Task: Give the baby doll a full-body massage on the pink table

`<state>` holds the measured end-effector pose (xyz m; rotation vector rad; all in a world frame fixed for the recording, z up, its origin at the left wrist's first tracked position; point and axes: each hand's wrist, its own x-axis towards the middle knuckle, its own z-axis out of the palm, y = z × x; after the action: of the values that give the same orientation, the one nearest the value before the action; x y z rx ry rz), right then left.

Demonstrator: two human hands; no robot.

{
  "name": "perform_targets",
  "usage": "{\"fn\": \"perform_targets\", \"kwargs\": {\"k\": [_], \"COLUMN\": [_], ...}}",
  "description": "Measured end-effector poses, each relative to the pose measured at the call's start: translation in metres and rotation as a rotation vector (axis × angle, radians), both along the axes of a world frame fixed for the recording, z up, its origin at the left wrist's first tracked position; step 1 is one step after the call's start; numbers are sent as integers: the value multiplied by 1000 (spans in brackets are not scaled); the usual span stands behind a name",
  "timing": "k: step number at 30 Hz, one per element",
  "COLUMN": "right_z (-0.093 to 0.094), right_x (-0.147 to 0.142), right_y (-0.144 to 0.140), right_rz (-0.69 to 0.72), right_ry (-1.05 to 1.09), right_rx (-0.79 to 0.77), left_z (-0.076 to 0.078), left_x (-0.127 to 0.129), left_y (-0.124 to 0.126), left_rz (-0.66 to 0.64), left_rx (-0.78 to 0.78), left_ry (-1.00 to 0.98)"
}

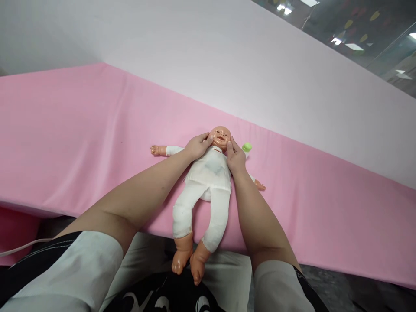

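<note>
A baby doll (208,182) in a white suit lies on its back on a pink-covered surface (81,143), its head pointing away from me and its bare feet hanging over the near edge. My left hand (197,146) rests at the left side of the doll's head, fingertips on its cheek. My right hand (235,157) touches the right side of the head and neck. Both hands frame the face without gripping anything. The doll's left arm stretches out flat; its other arm lies partly hidden under my right forearm.
A small green-capped object (247,147) lies on the pink cover just right of the doll's head. A pale wall (227,56) rises behind the surface. A white cable (19,248) runs at the lower left near my lap.
</note>
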<state>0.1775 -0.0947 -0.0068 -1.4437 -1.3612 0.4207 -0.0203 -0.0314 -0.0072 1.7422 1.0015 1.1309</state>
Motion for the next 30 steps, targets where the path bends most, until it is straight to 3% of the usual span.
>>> {"fn": "perform_targets", "kwargs": {"k": [5,10,24,30], "right_z": [5,3,-6,-10], "right_x": [-4,-6,5,6], "right_y": [-5,-4,6,8], "right_rz": [-14,-77,41,13], "right_ry": [-77,-96,-12,-73], "right_rx": [-42,-57,12,61], "left_z": [10,11,-8,-18], "left_x": [-3,-2,-3,3], "left_y": [-10,-10,7,16], "left_rz": [-12,34,-2,-25], "left_rx": [38,19,25,22], "left_ry": [149,179,49,-79]}}
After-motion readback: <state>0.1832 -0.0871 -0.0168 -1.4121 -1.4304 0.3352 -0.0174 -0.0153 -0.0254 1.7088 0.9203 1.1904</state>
